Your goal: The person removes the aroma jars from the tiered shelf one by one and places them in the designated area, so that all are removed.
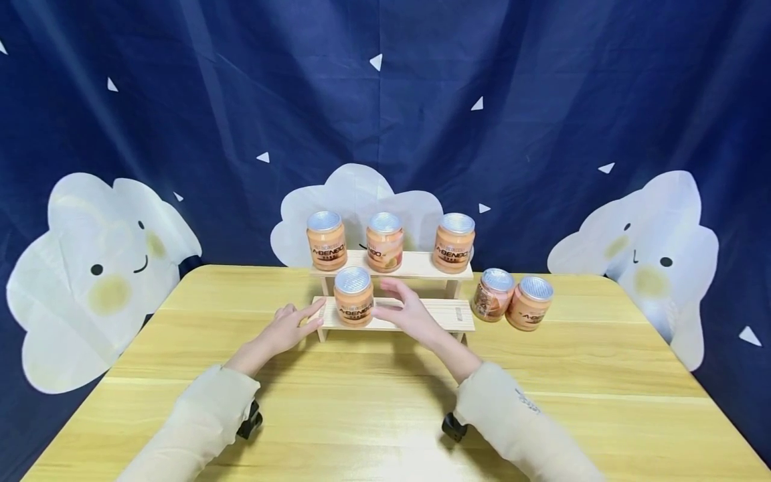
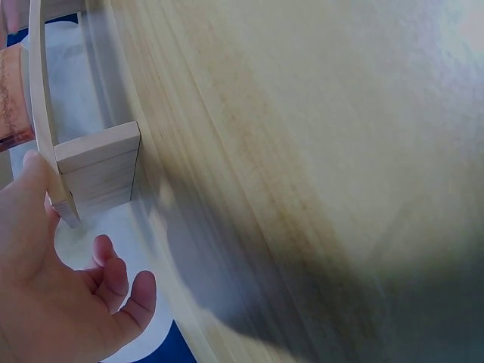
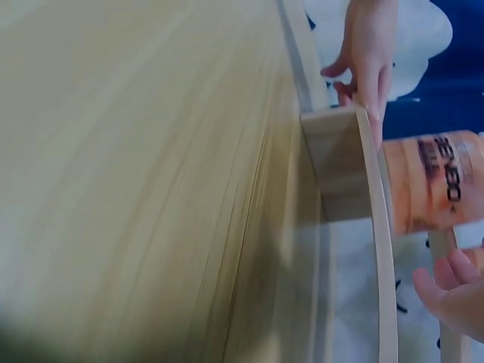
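An orange jar with a silver lid (image 1: 354, 301) stands upright on the lower step of a pale wooden two-step display stand (image 1: 440, 309). At that step's left end, my left hand (image 1: 282, 331) pinches the board between thumb and forefinger; the left wrist view shows the other fingers (image 2: 142, 296) curled loosely off the wood. My right hand (image 1: 415, 318) is just right of the jar, thumb and fingers spread apart. In the right wrist view a gap shows between its fingertips (image 3: 429, 287) and the jar (image 3: 435, 185).
Three similar jars stand on the upper step: left (image 1: 326, 244), middle (image 1: 384, 244) and right (image 1: 454, 246). Two more jars, one turned (image 1: 492, 298) and one label-forward (image 1: 530, 306), stand on the wooden table (image 1: 361, 402) right of the stand. Behind hangs a blue cloud-patterned curtain (image 1: 421, 134).
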`<act>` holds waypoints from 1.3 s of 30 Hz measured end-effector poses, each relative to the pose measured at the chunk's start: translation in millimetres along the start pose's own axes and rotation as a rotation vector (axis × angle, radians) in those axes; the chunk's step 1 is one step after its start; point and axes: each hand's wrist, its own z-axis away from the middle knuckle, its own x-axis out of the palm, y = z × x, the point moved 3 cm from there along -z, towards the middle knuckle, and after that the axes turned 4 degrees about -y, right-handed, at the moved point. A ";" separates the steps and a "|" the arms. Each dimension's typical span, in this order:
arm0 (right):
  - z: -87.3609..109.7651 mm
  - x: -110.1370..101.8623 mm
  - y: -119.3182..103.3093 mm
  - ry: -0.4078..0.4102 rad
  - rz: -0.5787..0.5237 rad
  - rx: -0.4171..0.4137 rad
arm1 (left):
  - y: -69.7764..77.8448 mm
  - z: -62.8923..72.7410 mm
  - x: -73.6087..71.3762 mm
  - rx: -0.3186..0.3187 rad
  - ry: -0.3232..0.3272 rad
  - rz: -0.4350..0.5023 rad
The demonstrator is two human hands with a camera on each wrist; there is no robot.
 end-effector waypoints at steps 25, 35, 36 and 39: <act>-23.5 28.1 -4.8 0.122 0.084 0.040 | 0.2 1.1 2.8 0.000 -0.014 -0.011; -7.2 1.4 -2.7 0.219 0.073 -0.001 | -0.1 -0.3 1.3 -0.005 -0.004 0.002; -4.4 -2.6 -3.1 0.229 0.071 -0.007 | 0.0 0.0 0.6 -0.001 -0.005 -0.002; 5.4 -16.8 -5.1 0.268 0.083 -0.002 | -0.3 -0.2 -1.2 0.006 -0.004 -0.011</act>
